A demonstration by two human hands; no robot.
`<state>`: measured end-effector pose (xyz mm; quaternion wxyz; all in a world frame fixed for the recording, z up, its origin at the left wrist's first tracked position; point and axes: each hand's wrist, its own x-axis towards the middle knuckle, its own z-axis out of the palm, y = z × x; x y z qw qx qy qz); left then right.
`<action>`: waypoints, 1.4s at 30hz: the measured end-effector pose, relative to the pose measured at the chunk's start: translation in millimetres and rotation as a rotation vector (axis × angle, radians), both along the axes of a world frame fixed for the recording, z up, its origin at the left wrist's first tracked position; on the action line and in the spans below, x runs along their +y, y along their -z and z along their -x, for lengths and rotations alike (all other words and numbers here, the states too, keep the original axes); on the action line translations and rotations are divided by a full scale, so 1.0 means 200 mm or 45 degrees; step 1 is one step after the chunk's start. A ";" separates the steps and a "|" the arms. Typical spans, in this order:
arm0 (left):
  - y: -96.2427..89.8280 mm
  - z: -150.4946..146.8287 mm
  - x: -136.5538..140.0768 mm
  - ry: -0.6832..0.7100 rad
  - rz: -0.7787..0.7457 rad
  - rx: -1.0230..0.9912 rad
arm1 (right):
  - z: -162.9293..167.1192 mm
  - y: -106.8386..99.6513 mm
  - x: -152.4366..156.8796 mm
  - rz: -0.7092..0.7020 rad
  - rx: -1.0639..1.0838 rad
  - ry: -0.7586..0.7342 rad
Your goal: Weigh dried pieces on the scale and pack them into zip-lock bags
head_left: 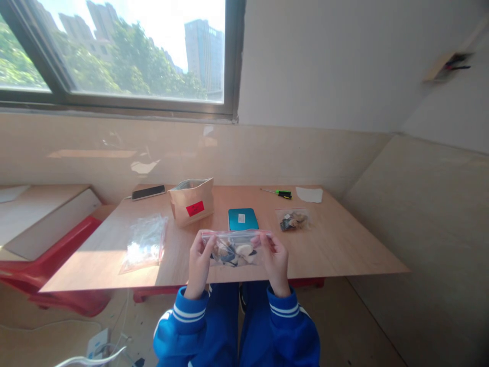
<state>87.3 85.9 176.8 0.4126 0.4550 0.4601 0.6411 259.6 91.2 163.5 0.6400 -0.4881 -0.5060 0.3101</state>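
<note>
A clear zip bag point(236, 251) with several small dark, white and tan pieces inside hangs between my hands above the table's front edge. My left hand point(199, 257) pinches its upper left corner. At the upper right corner, my right hand point(275, 259) grips the bag between thumb and fingers. The red-lined zip strip runs straight across the top; whether it is sealed I cannot tell. Just behind the bag lies a flat teal scale-like box point(243, 218) with a white label. A second filled zip bag point(294, 220) rests to the right.
A brown paper pouch point(193, 204) with a red label stands with its top gaping, left of the teal box. Clear plastic bags point(147, 242) lie at left, a phone point(148, 192) behind them. Screwdrivers point(280, 193) and white paper point(309, 194) lie at the back right.
</note>
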 end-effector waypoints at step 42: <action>-0.01 -0.01 0.00 0.126 -0.001 -0.020 | 0.00 0.04 0.03 0.087 0.229 -0.174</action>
